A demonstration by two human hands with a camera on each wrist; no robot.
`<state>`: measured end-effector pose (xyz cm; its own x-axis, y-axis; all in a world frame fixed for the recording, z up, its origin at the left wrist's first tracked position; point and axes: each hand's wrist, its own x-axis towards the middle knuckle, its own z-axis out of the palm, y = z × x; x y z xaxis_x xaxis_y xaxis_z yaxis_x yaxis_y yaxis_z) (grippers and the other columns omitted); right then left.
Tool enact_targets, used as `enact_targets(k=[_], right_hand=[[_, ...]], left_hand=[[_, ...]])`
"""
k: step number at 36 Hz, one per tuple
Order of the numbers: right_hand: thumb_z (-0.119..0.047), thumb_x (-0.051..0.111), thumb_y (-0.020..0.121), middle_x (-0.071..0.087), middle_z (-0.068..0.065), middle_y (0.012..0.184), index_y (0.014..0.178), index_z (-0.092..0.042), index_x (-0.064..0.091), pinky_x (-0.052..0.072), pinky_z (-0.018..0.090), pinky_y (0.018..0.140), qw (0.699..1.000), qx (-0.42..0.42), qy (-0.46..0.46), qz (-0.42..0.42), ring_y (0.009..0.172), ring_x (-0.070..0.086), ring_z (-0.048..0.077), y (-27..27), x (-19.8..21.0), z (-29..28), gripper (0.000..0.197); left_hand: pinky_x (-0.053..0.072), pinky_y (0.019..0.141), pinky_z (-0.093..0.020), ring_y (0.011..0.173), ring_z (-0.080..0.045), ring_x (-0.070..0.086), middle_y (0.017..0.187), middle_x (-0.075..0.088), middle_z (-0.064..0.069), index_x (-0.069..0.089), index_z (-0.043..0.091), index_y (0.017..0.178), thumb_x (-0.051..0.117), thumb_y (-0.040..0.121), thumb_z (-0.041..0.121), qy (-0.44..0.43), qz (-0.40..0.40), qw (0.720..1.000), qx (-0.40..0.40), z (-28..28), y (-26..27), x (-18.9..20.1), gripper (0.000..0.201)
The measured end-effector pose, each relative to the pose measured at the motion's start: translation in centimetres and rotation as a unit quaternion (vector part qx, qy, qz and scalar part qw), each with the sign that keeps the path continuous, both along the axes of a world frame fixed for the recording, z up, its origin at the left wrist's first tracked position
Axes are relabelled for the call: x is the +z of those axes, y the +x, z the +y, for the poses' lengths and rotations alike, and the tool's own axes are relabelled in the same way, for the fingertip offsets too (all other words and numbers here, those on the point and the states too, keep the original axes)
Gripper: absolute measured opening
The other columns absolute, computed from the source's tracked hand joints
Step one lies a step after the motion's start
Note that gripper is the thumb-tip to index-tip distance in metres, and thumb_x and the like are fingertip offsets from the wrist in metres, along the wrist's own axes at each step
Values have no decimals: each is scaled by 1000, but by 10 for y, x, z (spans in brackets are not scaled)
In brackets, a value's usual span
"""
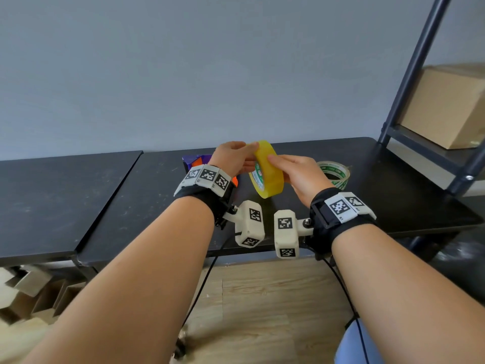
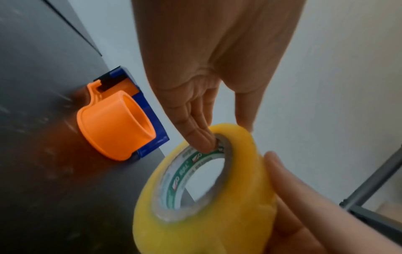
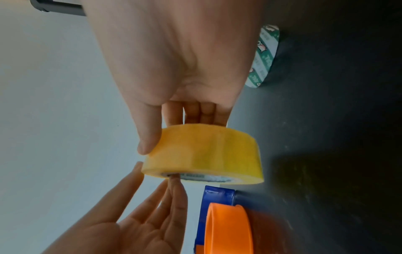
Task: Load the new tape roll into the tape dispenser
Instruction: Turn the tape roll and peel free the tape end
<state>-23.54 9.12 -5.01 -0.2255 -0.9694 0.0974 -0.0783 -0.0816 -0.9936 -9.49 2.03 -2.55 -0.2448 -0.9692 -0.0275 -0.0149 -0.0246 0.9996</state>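
A full yellow tape roll [image 1: 270, 179] [image 2: 195, 232] [image 3: 206, 154] hangs in the air above the black table [image 1: 157, 195], held on edge between both hands. My left hand [image 1: 248, 156] [image 2: 222, 130] pinches its upper rim, thumb on the outer face and fingertips inside the green-printed core. My right hand [image 1: 279, 166] [image 3: 174, 128] grips it from the other side, thumb on the outer band and fingers behind. The blue and orange tape dispenser [image 1: 196, 161] [image 2: 115, 127] [image 3: 228, 223] lies on the table behind my left wrist, its orange hub bare.
A nearly spent roll with green print [image 1: 334, 173] [image 3: 264, 56] lies on the table to the right. A dark metal shelf frame [image 1: 409, 74] with a cardboard box [image 1: 451, 106] stands at the far right. A grey wall runs along the table's back.
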Motion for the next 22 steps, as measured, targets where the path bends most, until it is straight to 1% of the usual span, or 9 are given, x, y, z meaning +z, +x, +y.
enact_targets(k=[3,5,7,10,13,15,16,19,22], right_hand=[[-44,72,80,77,4,101,100,-17,77,52,45,99,1000,-12,9,15,99,72,20,-1,3,-1,34],[-42,72,82,77,4,99,93,-20,77,52,44,98,1000,-18,13,18,97,72,20,0,4,-1,26],[-38,70,85,76,5,99,88,-23,75,52,42,98,1000,-18,13,17,97,71,20,2,5,-2,17],[-37,67,87,75,4,101,94,-22,74,51,40,99,1000,-16,15,21,98,70,18,7,5,-2,18],[-33,66,89,75,5,104,104,-17,74,51,40,99,1000,-9,9,18,100,70,19,11,4,-2,23],[-27,64,91,74,5,106,106,-16,73,54,32,93,1000,5,4,23,99,70,18,13,4,0,21],[-24,63,92,74,4,106,110,-15,72,54,25,86,1000,13,3,25,96,69,15,14,4,0,22],[-19,61,93,70,-2,103,120,-13,67,46,4,62,999,30,0,30,83,63,-3,14,4,1,29],[-14,61,92,67,-2,107,127,-11,63,43,0,55,999,38,8,28,83,59,-6,11,4,2,35]], left_hand=[[54,75,-28,79,-18,65,102,68,-15,51,-4,132,70,86,27,-18,-51,997,-46,3,6,0,59],[54,71,-26,72,-13,66,102,68,-12,46,-1,138,69,87,25,-20,-64,995,-69,5,8,-1,61],[57,76,-31,72,-17,66,100,68,-13,40,7,143,67,89,21,-16,-59,996,-66,6,7,-2,62],[56,87,-42,76,-26,67,93,65,-15,37,15,146,64,91,14,-12,-31,998,-60,8,5,-2,61],[55,91,-44,79,-30,66,94,65,-17,42,13,143,60,93,12,-5,-18,998,-59,8,5,-1,53],[55,90,-44,85,-31,67,97,65,-17,45,12,140,57,95,10,7,-2,998,-60,6,8,-1,47],[57,86,-41,84,-28,67,96,66,-14,47,11,139,55,96,9,11,5,998,-57,5,9,-1,44],[59,73,-30,75,-17,67,89,68,-6,52,9,135,51,98,8,18,20,998,-49,3,12,-2,37],[57,75,-30,76,-17,66,90,67,-6,54,7,133,47,100,10,26,29,998,-42,2,12,-2,34]])
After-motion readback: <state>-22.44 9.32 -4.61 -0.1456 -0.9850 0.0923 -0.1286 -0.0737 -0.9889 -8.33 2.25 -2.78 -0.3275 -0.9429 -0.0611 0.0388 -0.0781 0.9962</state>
